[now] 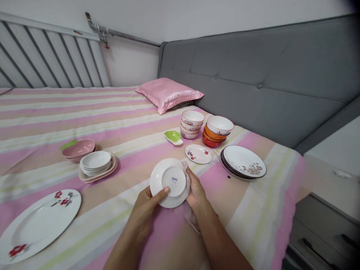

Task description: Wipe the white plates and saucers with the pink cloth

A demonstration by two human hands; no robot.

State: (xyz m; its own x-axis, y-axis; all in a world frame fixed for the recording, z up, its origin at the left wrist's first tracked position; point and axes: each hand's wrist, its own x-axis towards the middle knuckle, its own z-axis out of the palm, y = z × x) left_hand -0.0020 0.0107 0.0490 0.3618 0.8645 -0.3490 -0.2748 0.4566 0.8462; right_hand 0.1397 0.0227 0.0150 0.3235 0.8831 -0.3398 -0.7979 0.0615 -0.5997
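Note:
A small white saucer (169,181) is held up over the bed with its underside toward me, a blue mark at its centre. My left hand (148,208) grips its lower left rim, thumb across the base. My right hand (196,191) is closed on its right edge with a pale cloth (191,218) pressed between the fingers and the saucer; the cloth hangs below the hand.
On the striped pink sheet lie a small flowered saucer (198,154), stacked flowered plates (243,162), stacked bowls (192,124), orange and red bowls (217,132), a green dish (173,137), white bowls on a pink plate (96,164), a pink bowl (79,149), an oval platter (37,222). A cabinet (332,210) stands right.

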